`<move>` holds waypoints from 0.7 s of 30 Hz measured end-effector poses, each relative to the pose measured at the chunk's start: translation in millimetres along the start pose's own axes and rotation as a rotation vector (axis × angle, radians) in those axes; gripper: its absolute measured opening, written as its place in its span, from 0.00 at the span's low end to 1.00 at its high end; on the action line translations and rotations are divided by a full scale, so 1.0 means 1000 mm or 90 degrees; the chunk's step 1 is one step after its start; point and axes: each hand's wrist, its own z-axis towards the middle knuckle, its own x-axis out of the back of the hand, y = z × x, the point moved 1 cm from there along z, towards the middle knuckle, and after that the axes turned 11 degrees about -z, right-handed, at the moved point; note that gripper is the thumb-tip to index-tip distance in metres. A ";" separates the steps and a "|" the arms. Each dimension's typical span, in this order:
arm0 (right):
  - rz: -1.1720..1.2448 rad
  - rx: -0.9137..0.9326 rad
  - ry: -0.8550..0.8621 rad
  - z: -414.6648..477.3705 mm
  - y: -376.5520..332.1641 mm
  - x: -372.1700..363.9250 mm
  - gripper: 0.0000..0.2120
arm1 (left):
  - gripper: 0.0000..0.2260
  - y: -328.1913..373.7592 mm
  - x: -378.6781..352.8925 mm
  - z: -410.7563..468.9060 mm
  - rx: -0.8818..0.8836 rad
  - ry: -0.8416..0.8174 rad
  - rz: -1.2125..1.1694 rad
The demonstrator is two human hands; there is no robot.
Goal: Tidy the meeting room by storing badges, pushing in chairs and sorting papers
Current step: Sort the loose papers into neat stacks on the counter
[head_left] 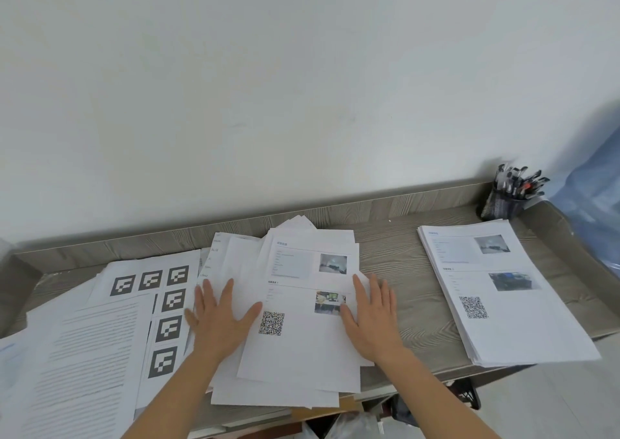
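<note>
Here both hands lie flat, palms down and fingers straight and spread, on a loose pile of papers [302,364] in the middle of the table [402,250]. The left hand [218,321] presses the pile's left side. The right hand [372,317] rests on its right edge, just beside the bare table. The pile is ragged, its thin white sheets fanned at odd angles, and the top sheet shows small photos and a square code. Well apart to the right sits a squared-up stack [523,334] of like sheets, its edges nearly flush. To the left, overlapping the pile's edge, lie marker sheets [167,304] printed with blocky black squares, and a page of dense text [90,354] partly covers them. The table is matte grey wood grain with a low raised rim at the back. A black mesh pen cup [501,205], bristling with pens, stands in the far right corner against the plain white wall [302,69].
</note>
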 end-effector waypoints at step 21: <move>0.653 -0.319 0.050 -0.002 0.058 0.049 0.08 | 0.39 0.045 -0.036 -0.025 0.099 -0.098 0.010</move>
